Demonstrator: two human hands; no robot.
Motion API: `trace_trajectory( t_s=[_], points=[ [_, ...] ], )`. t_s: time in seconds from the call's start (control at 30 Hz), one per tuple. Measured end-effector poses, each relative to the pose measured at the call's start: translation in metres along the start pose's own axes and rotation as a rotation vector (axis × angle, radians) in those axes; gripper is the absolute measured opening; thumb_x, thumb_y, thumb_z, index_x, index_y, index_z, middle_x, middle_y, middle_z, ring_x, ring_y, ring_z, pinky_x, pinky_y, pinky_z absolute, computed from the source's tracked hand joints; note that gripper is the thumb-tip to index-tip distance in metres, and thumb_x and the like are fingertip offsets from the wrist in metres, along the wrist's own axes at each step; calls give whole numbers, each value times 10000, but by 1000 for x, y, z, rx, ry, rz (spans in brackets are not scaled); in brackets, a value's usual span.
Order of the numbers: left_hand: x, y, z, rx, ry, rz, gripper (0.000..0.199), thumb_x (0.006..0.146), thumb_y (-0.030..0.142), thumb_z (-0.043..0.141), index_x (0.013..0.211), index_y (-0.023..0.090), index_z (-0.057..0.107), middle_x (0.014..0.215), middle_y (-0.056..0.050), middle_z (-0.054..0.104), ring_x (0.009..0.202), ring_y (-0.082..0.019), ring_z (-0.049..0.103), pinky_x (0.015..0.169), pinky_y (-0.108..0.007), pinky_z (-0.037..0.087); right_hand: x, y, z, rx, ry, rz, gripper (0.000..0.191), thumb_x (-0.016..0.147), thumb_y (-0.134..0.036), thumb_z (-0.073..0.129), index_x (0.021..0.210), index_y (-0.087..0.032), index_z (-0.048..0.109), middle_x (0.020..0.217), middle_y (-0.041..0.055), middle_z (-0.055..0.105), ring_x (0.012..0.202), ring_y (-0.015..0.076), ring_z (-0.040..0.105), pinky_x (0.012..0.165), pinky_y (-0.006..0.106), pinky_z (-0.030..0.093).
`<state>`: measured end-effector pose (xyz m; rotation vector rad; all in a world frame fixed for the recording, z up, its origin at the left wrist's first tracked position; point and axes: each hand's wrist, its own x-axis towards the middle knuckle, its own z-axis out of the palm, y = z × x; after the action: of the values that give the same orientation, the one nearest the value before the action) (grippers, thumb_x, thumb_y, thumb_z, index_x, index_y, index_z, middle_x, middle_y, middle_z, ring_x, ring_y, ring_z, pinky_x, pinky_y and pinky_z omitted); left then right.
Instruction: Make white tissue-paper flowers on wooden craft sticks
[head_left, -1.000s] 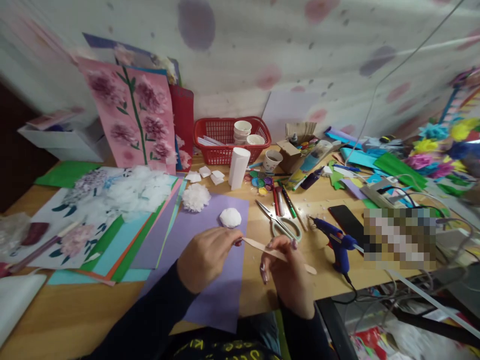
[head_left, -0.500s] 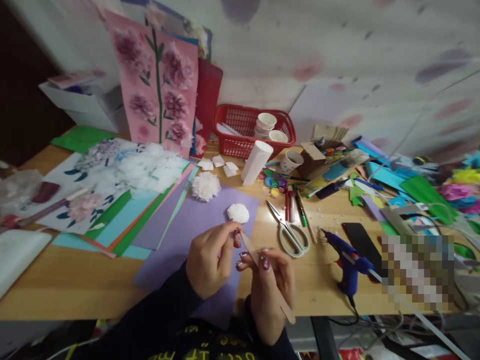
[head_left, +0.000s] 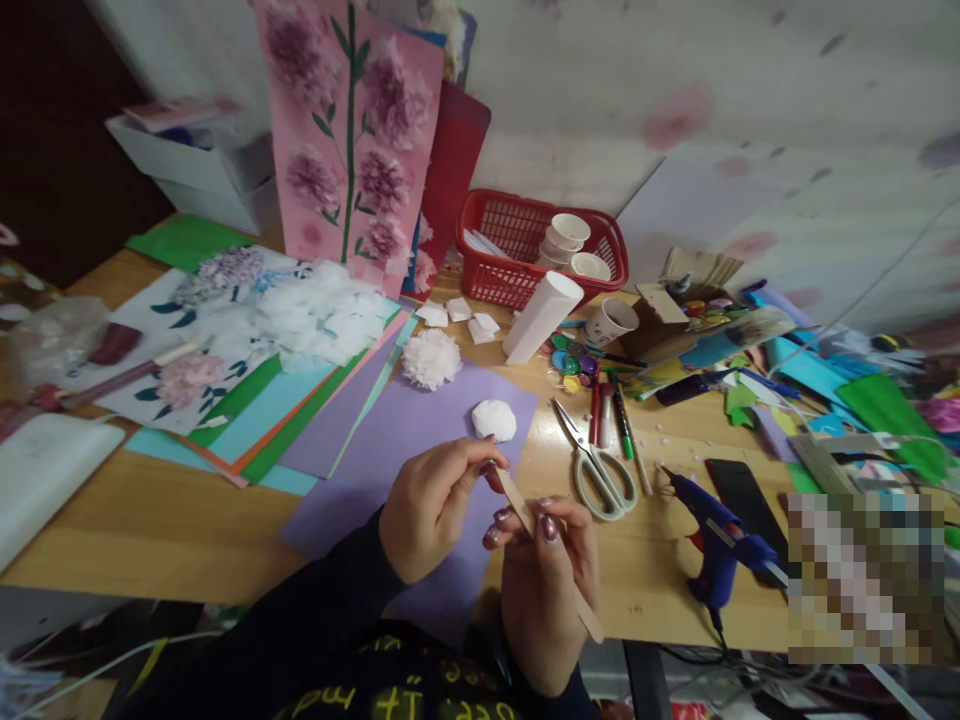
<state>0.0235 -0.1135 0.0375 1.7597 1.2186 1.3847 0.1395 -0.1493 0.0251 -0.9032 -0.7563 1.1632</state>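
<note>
A flat wooden craft stick slants between my hands above the table's front edge. My left hand pinches its upper end between thumb and fingertips. Lower down, my right hand is closed around the stick, thumb on top, and the rounded lower end sticks out past the palm. Just beyond my fingers, a small white paper disc lies on a purple sheet. Farther back on that sheet sits a fluffy white paper flower.
Scissors, markers, a blue glue gun and a phone lie to the right. Behind stand a white paper roll, a paper cup and a red basket. Coloured sheets and white tissue cover the left.
The whole scene has shifted somewhat to the right in view as the head turned left. Both hands keep nearly the same hold on the craft stick.
</note>
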Motion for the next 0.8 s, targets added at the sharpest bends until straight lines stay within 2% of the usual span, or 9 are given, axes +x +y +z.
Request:
trace_trajectory(
  t_s=[0.17, 0.33, 0.57, 0.67, 0.73, 0.77, 0.8],
  points=[
    [-4, -5, 6, 66, 83, 38, 215, 919, 117, 349, 945, 200, 547, 780, -19, 695, 611, -103, 629, 717, -235, 543, -3, 1, 3, -3, -4, 11, 41, 870, -279, 609, 898, -263, 634, 699, -15, 699, 567, 138, 674, 552, 266, 536],
    [0, -8, 4, 107, 129, 120, 229, 888, 82, 342, 921, 201, 536, 676, 19, 615, 597, -96, 598, 938, -322, 513, -4, 1, 4, 27, -21, 32, 51, 865, -259, 617, 906, -260, 646, 700, -9, 708, 532, 115, 653, 521, 234, 522],
    [2, -12, 1, 194, 133, 166, 273, 854, 56, 329, 912, 193, 558, 618, 43, 534, 600, -101, 588, 897, -320, 537, -4, 4, 10, 40, -64, 33, 77, 885, -236, 589, 936, -261, 642, 748, 3, 725, 561, 108, 657, 559, 243, 531],
    [11, -24, -15, 115, 237, 53, 231, 886, 106, 340, 893, 193, 553, 645, 41, 560, 603, -101, 609, 794, -281, 553, -8, 1, 5, -41, -32, -51, 74, 896, -249, 575, 941, -264, 631, 725, -10, 720, 538, 110, 652, 578, 258, 530],
    [19, -30, -33, 7, 443, -96, 185, 922, 166, 367, 866, 197, 542, 612, 57, 547, 632, -105, 647, 729, -241, 548, -9, -3, 0, -105, 0, -128, 71, 899, -252, 571, 947, -266, 621, 716, -22, 716, 534, 107, 652, 601, 264, 528],
    [22, -30, -41, -27, 501, -128, 172, 932, 203, 401, 847, 190, 549, 601, 60, 553, 640, -106, 659, 730, -236, 543, -10, -4, -3, -128, 4, -156, 70, 900, -253, 570, 952, -267, 615, 717, -27, 716, 534, 106, 653, 608, 267, 528],
    [23, -27, -48, -78, 431, -165, 150, 931, 229, 443, 874, 178, 572, 655, 42, 611, 709, -121, 679, 787, -257, 539, -10, -6, -5, -147, 0, -170, 70, 901, -257, 570, 957, -266, 610, 722, -27, 718, 541, 110, 658, 610, 271, 529]
  ],
)
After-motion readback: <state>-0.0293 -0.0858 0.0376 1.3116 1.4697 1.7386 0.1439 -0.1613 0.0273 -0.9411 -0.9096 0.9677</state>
